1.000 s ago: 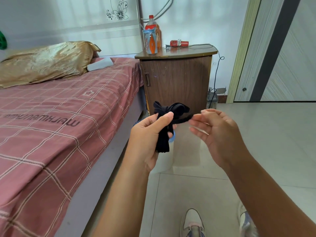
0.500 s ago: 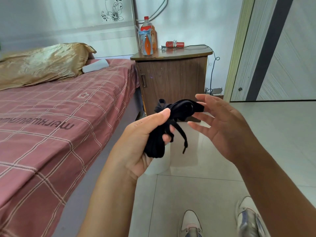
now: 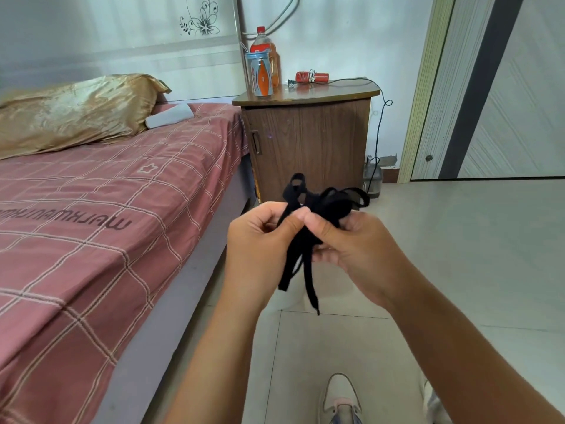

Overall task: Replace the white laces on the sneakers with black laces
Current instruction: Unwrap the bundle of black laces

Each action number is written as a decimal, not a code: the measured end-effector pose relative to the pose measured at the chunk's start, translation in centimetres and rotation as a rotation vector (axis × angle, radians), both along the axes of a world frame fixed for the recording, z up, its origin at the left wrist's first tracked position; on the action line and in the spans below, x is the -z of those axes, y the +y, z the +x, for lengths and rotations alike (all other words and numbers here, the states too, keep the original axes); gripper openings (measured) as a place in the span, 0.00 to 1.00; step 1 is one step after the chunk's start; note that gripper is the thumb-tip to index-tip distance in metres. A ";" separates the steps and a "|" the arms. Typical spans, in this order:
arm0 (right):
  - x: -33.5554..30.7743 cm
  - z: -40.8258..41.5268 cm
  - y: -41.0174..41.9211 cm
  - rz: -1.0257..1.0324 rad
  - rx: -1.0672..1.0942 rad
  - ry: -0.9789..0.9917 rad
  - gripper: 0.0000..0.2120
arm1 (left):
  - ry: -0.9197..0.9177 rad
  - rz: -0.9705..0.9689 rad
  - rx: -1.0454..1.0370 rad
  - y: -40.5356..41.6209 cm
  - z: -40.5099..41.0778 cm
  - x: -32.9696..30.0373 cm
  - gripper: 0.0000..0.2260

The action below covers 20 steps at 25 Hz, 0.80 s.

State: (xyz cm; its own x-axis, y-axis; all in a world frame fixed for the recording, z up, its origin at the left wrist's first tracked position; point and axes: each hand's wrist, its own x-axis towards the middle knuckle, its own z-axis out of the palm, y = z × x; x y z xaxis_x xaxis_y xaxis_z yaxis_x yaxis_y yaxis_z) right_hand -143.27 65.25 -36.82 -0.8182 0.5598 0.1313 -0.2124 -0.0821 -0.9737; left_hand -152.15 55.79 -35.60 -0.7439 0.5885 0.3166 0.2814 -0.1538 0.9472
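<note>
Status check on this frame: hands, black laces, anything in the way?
Left hand and right hand both pinching the bundled black laces, held in the air. Two ends hang loose. Sneaker on the floor below, untouched. Nothing blocking.

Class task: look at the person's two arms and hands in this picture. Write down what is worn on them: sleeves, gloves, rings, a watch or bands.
Nothing is worn. The left hand and right hand are bare: no gloves, rings, watch or bands show. Both forearms are bare down to the picture's lower edge, with no sleeve in view.

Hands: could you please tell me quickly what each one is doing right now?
Left hand: fingers curled, pinching the bundle of black laces.
Right hand: also gripping the same black laces.
</note>
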 end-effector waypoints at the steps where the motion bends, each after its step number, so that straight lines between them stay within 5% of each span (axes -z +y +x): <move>1: 0.3 -0.2 0.1 0.009 0.073 -0.007 0.07 | 0.001 -0.007 -0.041 0.1 -0.1 0.1 0.07; 6: 0.0 0.7 1.8 -0.137 0.152 -0.009 0.06 | -0.098 0.021 -0.161 0.1 -1.2 0.5 0.13; 20: 0.5 1.9 5.4 -0.121 0.209 0.052 0.04 | -0.225 0.071 -0.245 -1.1 -4.1 0.8 0.12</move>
